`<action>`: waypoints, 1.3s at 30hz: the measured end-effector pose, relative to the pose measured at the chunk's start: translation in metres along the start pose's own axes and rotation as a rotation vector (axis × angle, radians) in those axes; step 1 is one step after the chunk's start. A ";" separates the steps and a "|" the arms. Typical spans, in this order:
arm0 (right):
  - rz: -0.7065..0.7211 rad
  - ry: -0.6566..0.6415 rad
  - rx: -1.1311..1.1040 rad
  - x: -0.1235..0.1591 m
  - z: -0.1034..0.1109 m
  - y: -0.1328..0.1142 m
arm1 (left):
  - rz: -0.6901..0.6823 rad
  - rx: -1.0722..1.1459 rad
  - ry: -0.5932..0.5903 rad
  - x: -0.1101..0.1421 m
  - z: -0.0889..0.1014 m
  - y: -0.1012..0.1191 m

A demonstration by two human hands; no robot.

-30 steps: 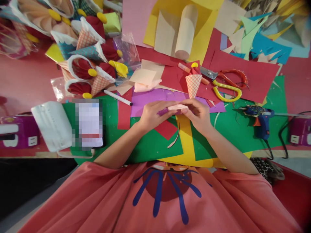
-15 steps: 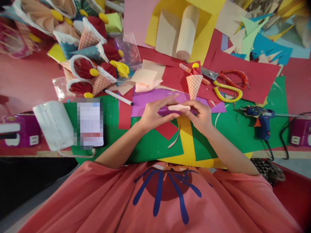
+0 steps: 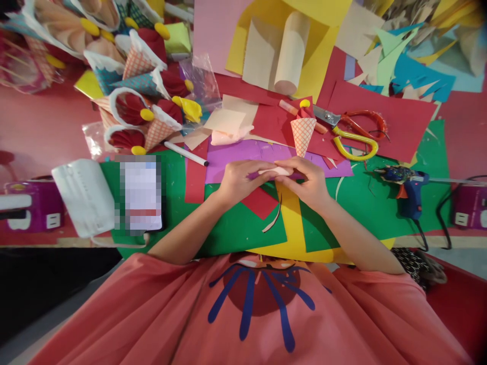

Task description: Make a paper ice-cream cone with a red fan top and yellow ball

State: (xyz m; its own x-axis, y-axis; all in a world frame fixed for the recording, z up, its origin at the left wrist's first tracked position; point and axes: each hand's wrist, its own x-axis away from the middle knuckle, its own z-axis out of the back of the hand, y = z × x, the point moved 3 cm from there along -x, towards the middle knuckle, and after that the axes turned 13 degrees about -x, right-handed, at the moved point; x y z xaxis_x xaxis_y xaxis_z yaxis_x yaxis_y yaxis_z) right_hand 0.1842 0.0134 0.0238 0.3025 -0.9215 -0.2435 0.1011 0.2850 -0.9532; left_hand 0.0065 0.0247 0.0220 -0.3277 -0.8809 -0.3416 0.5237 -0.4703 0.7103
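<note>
Between my fingertips is a small roll of pale pink, clay-like material [image 3: 277, 171]. My left hand [image 3: 238, 178] pinches its left end, fingers above and thumb below. At the other end, my right hand [image 3: 312, 183] grips it the same way, so the fingers partly cover the roll. Just beyond the hands lies a small checked paper cone [image 3: 303, 136] with a red folded top and a yellow dot. A larger pale pink lump [image 3: 231, 135] rests behind my left hand on the papers.
Scissors [image 3: 355, 134] and a blue glue gun [image 3: 413, 190] lie to the right. On the left are a phone [image 3: 142, 192], a white power strip [image 3: 84, 197] and a marker [image 3: 186, 153]. Several finished cones [image 3: 163, 126] crowd the upper left; paper scraps [image 3: 422, 76] fill the upper right.
My left fingers have closed onto the pink roll, where they were spread apart beside it. The hands have come closer together, and the view has shifted slightly.
</note>
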 end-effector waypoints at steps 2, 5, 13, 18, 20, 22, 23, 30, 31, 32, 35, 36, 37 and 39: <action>-0.006 0.025 0.025 0.000 0.001 0.000 | 0.050 0.018 -0.015 0.001 -0.001 -0.002; -0.041 0.076 0.039 0.000 0.003 -0.001 | 0.065 0.044 -0.011 0.003 -0.002 -0.004; -0.124 0.086 -0.036 0.002 0.002 0.000 | -0.067 -0.069 0.028 0.002 -0.001 0.000; -0.122 0.031 -0.067 0.004 0.000 0.002 | 0.090 -0.046 0.022 0.001 0.002 -0.003; -0.052 0.012 -0.009 0.002 0.000 0.000 | 0.117 -0.016 0.015 0.001 0.002 -0.004; 0.003 0.012 0.040 0.000 0.001 -0.002 | 0.114 -0.004 0.007 0.001 0.002 -0.005; 0.018 0.018 0.050 -0.001 0.001 -0.003 | 0.105 -0.002 0.002 0.001 0.002 -0.006; 0.025 0.154 -0.006 -0.001 0.007 -0.006 | 0.049 -0.031 0.029 0.000 0.006 -0.003; 0.015 0.157 -0.021 0.000 0.006 -0.005 | 0.040 -0.030 0.041 0.000 0.006 -0.002; 0.003 0.153 -0.043 0.001 0.006 -0.004 | 0.028 -0.026 0.058 0.000 0.007 -0.001; -0.035 0.105 -0.131 0.001 0.004 0.000 | 0.007 -0.007 0.097 -0.001 0.008 0.001; -0.039 0.086 -0.144 0.001 0.003 0.001 | 0.015 -0.004 0.095 0.000 0.007 0.001; -0.033 0.072 -0.138 0.001 0.002 0.001 | 0.028 -0.003 0.092 0.000 0.006 0.001; 0.003 0.055 -0.080 -0.001 0.002 0.000 | 0.042 0.012 0.087 0.000 0.005 0.000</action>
State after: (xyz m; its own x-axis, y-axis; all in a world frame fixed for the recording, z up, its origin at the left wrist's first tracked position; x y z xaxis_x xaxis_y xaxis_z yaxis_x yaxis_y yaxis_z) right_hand 0.1862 0.0146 0.0245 0.2503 -0.9342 -0.2541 0.0232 0.2682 -0.9631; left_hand 0.0028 0.0247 0.0251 -0.2364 -0.9012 -0.3633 0.5258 -0.4331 0.7321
